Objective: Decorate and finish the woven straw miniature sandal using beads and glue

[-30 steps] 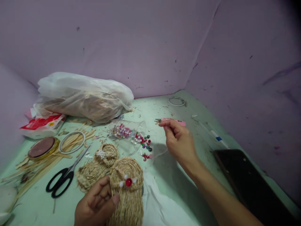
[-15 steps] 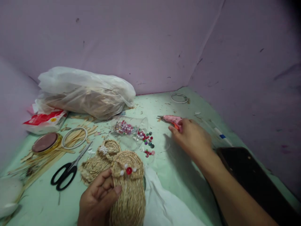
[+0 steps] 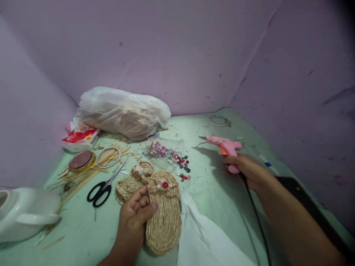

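Observation:
My left hand (image 3: 137, 210) grips the left edge of a woven straw sandal (image 3: 164, 214) that carries a red bead and white pearls on its strap. A second straw sandal (image 3: 130, 183) with pearls lies just behind it. My right hand (image 3: 246, 170) is closed round the handle of a pink glue gun (image 3: 223, 145), lifted off the table with its nozzle pointing left; a black cord (image 3: 256, 218) trails from it. A tipped clear cup (image 3: 166, 149) spills coloured beads (image 3: 183, 164) between the two hands.
Black scissors (image 3: 102, 188), a tape roll (image 3: 81, 160), a ring and straw strips lie left. A plastic bag of straw (image 3: 124, 114) sits at the back, a white jug (image 3: 24, 212) at the far left, white cloth (image 3: 205, 236) in front, a dark phone (image 3: 305, 199) right.
My right hand reached to the pink glue gun, closed on its handle and raised it. The view has shifted, bringing the white jug into sight. My left hand kept its hold on the sandal.

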`<action>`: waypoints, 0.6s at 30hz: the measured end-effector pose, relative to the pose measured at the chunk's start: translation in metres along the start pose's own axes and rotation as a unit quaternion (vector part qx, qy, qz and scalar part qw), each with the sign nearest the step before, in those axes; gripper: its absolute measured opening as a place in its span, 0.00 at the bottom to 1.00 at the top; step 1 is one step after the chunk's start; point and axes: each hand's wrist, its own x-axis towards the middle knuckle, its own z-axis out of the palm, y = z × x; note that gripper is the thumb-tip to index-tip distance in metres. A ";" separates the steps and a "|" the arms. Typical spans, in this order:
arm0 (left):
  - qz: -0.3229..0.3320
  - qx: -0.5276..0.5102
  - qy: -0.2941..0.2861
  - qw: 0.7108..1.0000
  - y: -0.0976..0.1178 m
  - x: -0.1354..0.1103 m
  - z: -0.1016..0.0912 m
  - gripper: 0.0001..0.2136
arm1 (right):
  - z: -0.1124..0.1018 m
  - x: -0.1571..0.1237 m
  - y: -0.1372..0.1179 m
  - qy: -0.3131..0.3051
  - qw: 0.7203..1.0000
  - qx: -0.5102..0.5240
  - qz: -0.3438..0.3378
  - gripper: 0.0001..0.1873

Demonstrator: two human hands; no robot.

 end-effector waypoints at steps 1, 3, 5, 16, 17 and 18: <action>-0.005 -0.005 -0.005 1.000 0.001 0.001 0.000 0.20 | -0.001 -0.011 -0.003 -0.007 1.000 0.020 0.002 0.06; -0.011 -0.015 -0.007 1.000 0.002 0.002 0.001 0.20 | -0.004 -0.036 -0.008 -0.024 0.995 0.097 -0.008 0.12; -0.010 -0.020 -0.004 1.000 0.002 0.002 0.002 0.20 | -0.004 -0.062 -0.007 -0.061 0.987 0.139 -0.042 0.16; 0.002 -0.014 -0.025 1.000 -0.001 0.003 0.001 0.19 | 0.006 -0.114 0.035 -0.169 0.974 0.048 -0.144 0.16; 0.004 -0.014 -0.024 1.000 -0.001 0.003 0.001 0.18 | 0.007 -0.115 0.038 -0.162 0.976 0.032 -0.145 0.15; 0.005 -0.013 -0.023 1.000 -0.002 0.003 0.000 0.18 | 0.009 -0.117 0.040 -0.154 0.977 0.022 -0.146 0.15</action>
